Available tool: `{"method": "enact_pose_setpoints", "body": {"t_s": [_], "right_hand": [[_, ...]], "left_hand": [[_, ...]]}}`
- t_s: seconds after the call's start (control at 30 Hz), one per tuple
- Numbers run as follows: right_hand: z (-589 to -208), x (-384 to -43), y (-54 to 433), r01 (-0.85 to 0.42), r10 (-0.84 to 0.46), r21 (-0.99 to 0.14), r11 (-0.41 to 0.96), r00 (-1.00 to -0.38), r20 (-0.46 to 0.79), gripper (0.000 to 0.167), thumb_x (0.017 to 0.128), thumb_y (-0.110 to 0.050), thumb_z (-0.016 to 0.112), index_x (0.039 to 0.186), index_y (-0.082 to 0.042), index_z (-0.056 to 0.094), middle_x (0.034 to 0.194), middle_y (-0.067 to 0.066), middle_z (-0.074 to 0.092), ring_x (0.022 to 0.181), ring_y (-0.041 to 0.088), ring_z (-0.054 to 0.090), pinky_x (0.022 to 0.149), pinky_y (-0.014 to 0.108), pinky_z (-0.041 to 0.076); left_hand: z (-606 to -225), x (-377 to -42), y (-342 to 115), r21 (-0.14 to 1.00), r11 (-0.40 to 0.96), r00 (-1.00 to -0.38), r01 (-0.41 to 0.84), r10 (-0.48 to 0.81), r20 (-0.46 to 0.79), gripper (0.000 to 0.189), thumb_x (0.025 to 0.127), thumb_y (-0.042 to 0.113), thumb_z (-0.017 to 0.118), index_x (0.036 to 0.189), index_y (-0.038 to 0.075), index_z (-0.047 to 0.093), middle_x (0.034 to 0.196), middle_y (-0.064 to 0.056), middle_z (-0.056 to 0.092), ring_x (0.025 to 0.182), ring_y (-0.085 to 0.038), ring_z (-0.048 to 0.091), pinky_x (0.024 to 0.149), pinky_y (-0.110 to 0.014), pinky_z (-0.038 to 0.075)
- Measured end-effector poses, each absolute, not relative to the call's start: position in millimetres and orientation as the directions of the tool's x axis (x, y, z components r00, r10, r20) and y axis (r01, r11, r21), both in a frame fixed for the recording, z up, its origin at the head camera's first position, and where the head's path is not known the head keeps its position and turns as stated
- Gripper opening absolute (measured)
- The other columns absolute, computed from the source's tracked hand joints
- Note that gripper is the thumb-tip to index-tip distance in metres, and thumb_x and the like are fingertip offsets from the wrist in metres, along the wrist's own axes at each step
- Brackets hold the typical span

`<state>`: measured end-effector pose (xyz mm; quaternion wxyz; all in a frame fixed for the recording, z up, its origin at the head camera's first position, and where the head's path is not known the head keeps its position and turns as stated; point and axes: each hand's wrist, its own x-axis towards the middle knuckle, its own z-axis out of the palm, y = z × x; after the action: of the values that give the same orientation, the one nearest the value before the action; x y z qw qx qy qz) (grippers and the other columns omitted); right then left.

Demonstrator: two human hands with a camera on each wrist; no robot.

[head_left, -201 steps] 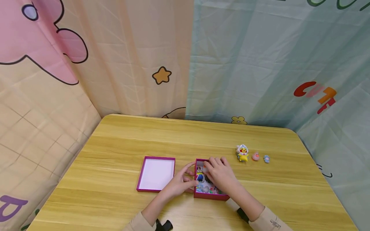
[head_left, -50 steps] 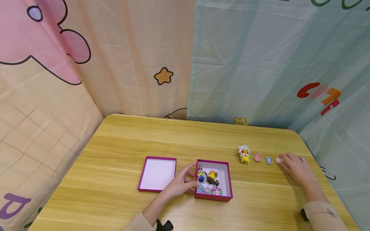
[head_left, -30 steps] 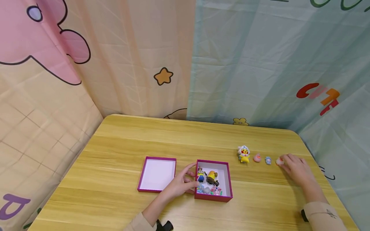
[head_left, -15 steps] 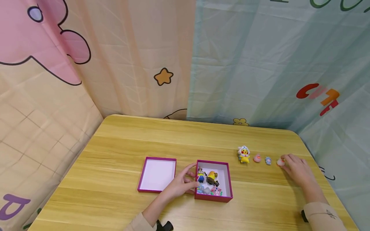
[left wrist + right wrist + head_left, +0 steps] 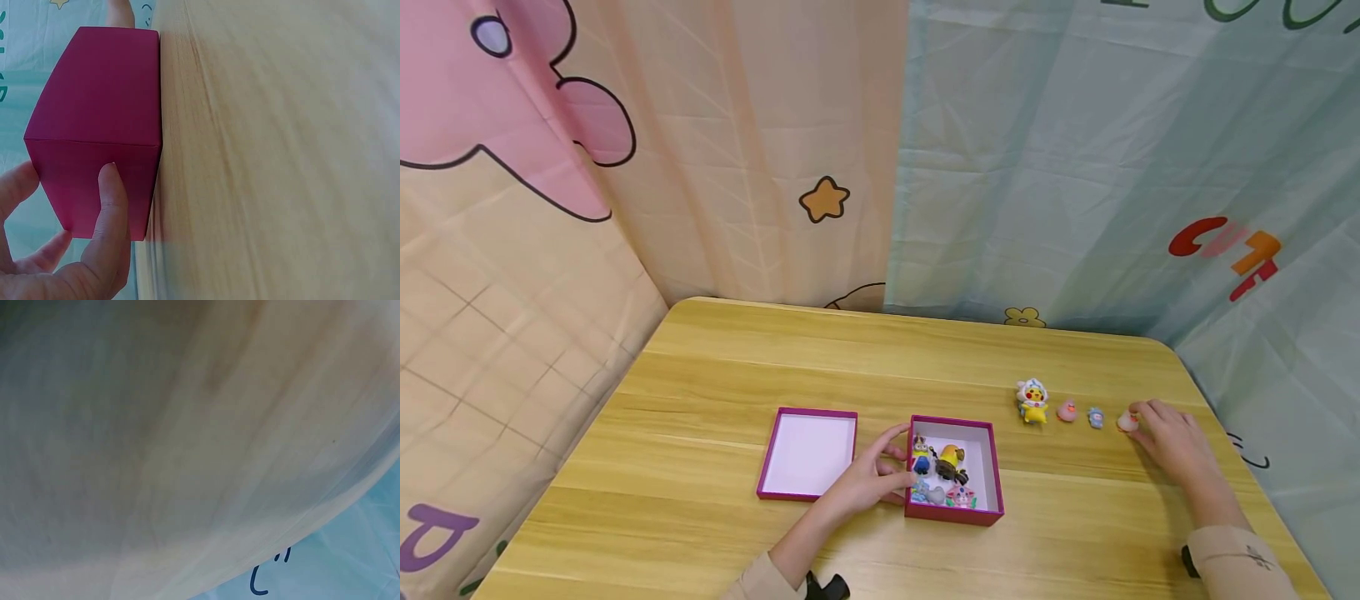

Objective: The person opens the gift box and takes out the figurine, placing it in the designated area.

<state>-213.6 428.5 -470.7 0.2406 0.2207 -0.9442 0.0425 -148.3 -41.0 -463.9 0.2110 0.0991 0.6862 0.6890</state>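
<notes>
My left hand (image 5: 865,483) holds the left wall of an open magenta box (image 5: 955,518), its thumb at the rim. In the left wrist view, a finger presses flat on the box's outer wall (image 5: 69,181). Inside lie several small toy figures, among them a blue-and-yellow one (image 5: 921,457), a yellow-and-brown one (image 5: 951,458) and a pink one (image 5: 961,496). At the right, my right hand (image 5: 1168,437) pinches a small whitish-pink toy figure (image 5: 1127,422) at the tabletop, thumb and forefinger on either side. The right wrist view shows neither that hand nor the toy.
A yellow figure in a white hood (image 5: 1032,402), a pink toy duck (image 5: 1067,411) and a small blue figure (image 5: 1096,417) stand in a row left of the right hand. The white-lined lid (image 5: 808,454) lies left of the box. Curtains (image 5: 1045,167) hang behind the table.
Since the earliest frame, my right hand has left the box and gone right, and the whitish-pink toy now sits at the row's end. It has shifted slightly; my left hand stays on the box.
</notes>
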Motion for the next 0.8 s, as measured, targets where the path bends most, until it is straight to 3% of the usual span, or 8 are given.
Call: {"method": "enact_pose_setpoints", "body": {"t_s": [0.27,0.43,0.53,0.8], "right_hand": [[-470.7,-214.2,429.6,-0.457,-0.412,0.035,0.889,-0.764,0.496,0.045,0.058,-0.003,0.078,0.097,-0.005,0.055,0.087,0.011,0.056,0.077,0.034,0.055,0.061,0.048,0.041],[-466.1,-213.2,427.5,-0.403,-0.371,0.019,0.915,-0.823,0.429,0.045,0.063,-0.012,0.079,0.100,-0.003,0.054,0.093,0.014,0.054,0.085,0.037,0.052,0.072,0.054,0.040],[-463.1,-213.1,425.0,-0.355,-0.332,0.015,0.935,-0.860,0.387,0.042,0.072,-0.020,0.074,0.104,-0.003,0.053,0.098,0.016,0.052,0.090,0.038,0.048,0.078,0.057,0.037],[-450.5,-216.2,409.9,-0.265,-0.248,0.015,0.964,-0.880,0.404,0.043,0.081,-0.025,0.064,0.113,-0.002,0.048,0.107,0.021,0.048,0.097,0.041,0.045,0.084,0.058,0.032]], "left_hand": [[-463.8,-148.3,-40.7,0.987,0.025,-0.891,-0.157,0.427,-0.153,0.070,0.084,0.007,0.065,0.143,0.016,0.029,0.114,-0.017,0.043,0.080,-0.017,0.056,0.065,-0.041,0.058],[-463.8,-148.3,-40.7,0.987,0.025,-0.892,-0.157,0.426,-0.152,0.070,0.084,0.007,0.065,0.143,0.015,0.029,0.114,-0.017,0.043,0.080,-0.017,0.056,0.065,-0.041,0.058],[-463.7,-148.2,-40.7,0.987,0.027,-0.891,-0.159,0.426,-0.156,0.070,0.084,0.007,0.065,0.143,0.015,0.028,0.114,-0.017,0.043,0.080,-0.017,0.056,0.065,-0.041,0.058],[-462.2,-147.9,-40.6,0.986,0.039,-0.891,-0.162,0.423,-0.163,0.070,0.085,0.007,0.064,0.144,0.016,0.028,0.115,-0.016,0.043,0.080,-0.017,0.055,0.066,-0.042,0.058]]}}
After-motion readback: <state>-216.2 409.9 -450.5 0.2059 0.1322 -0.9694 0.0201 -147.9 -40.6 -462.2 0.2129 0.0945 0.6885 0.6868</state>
